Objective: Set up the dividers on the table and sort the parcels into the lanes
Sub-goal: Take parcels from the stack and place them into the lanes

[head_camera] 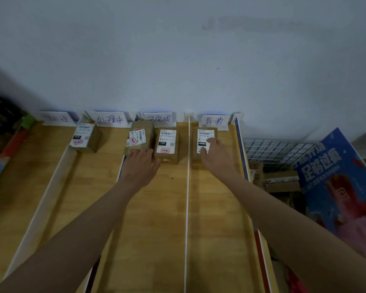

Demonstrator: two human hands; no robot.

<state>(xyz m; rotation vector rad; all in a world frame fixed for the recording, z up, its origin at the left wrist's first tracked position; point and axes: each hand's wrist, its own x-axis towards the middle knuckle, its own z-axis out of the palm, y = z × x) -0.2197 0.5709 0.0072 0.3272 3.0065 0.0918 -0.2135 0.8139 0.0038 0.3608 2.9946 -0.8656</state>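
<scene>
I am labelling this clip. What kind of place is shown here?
Probably a parcel sorting station: a wooden table split into lanes by white dividers, handwritten lane signs against the wall, labelled cardboard parcels, and a wire cage beside it.

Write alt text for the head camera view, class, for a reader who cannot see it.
A person's left hand touches one of two parcels in the third lane while the right hand rests on the parcel in the fourth lane. White dividers split the wooden table into lanes with handwritten signs; another parcel sits in the second lane.
</scene>
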